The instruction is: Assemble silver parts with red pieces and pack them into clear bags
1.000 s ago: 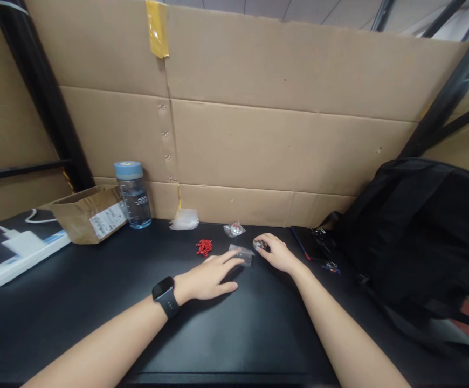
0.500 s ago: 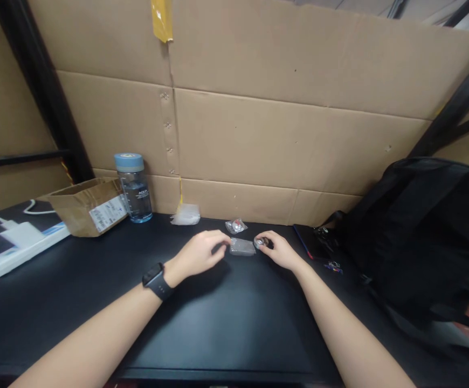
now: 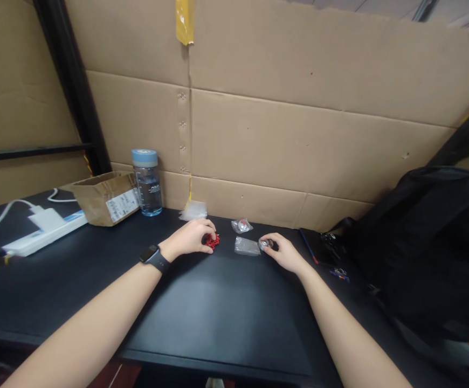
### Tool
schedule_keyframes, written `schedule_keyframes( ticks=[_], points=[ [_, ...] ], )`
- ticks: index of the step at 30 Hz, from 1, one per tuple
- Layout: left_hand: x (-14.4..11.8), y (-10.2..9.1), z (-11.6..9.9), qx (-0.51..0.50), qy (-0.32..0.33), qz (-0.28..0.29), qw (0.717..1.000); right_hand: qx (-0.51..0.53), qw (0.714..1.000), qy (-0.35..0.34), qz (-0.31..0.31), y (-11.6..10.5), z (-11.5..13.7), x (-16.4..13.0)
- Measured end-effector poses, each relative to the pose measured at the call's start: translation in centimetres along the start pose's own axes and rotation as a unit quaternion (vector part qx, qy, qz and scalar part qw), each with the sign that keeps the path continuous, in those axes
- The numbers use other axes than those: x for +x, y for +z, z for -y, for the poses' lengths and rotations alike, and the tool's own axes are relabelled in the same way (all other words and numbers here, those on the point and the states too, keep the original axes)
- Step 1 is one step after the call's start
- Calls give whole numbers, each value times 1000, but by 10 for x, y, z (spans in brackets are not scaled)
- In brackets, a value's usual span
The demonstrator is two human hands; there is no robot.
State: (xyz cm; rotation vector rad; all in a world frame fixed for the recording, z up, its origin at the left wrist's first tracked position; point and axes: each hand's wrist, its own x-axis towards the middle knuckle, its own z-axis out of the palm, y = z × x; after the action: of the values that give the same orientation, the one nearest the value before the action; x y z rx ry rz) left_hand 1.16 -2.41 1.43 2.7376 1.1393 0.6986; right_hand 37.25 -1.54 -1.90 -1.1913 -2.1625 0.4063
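My left hand (image 3: 194, 237), with a dark watch on its wrist, is closed around a small red tangled bundle (image 3: 213, 242) low over the black table. Too little of the bundle shows to tell its kind. On the other side, my right hand (image 3: 280, 250) pinches a small round silvery thing (image 3: 263, 244), partly covered by the fingers. Between the hands a flat clear plastic bag (image 3: 247, 246) lies on the table. Just behind it sits another clear bag (image 3: 241, 226) with a round red-and-silver item inside.
A stack of clear bags (image 3: 194, 209) leans by the cardboard wall. To the left stand a blue-lidded bottle (image 3: 149, 188), an open cardboard box (image 3: 105, 202) and a white power strip (image 3: 44, 234). At right are a black backpack (image 3: 428, 248) and some keys (image 3: 339, 275).
My left hand has moved left, away from the flat bag, and the red bundle now shows in its fingers. My right hand stays by the bag with the round thing. The view has shifted slightly.
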Motion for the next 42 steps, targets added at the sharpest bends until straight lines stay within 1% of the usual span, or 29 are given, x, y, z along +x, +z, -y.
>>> schedule_keyframes(
  ticks=[4,9,14,17,21,26,29,31,33,38,42],
  points=[
    [1,7,6,-6,-11,0,1000,15,1000,-3,-7,1,-1,0],
    [-1,10,10,-10,-5,-4,1000,23,1000,-5,-8,0,0,0],
    [-2,12,14,3,-13,-8,1000,23,1000,-8,-7,0,1,-1],
    [-2,9,14,-4,-6,-6,1000,29,999,-3,-13,1,-1,-1],
    [0,5,2,-41,15,-12,999,38,998,14,-41,4,-3,-1],
    [2,8,-27,-50,9,-6,999,34,996,33,-82,3,3,0],
    [4,13,-47,-38,40,-34,998,34,994,23,-102,0,14,0],
    [6,15,-56,-37,60,-63,996,35,994,1,-99,-2,26,-1],
    [7,17,-61,-34,68,-88,993,36,995,-25,-92,-3,40,-3],
    [8,22,-61,-27,34,-125,991,58,991,-75,-99,-2,77,-8],
    [8,24,-64,-43,10,-139,989,80,986,-100,-109,4,98,-12]
  ],
)
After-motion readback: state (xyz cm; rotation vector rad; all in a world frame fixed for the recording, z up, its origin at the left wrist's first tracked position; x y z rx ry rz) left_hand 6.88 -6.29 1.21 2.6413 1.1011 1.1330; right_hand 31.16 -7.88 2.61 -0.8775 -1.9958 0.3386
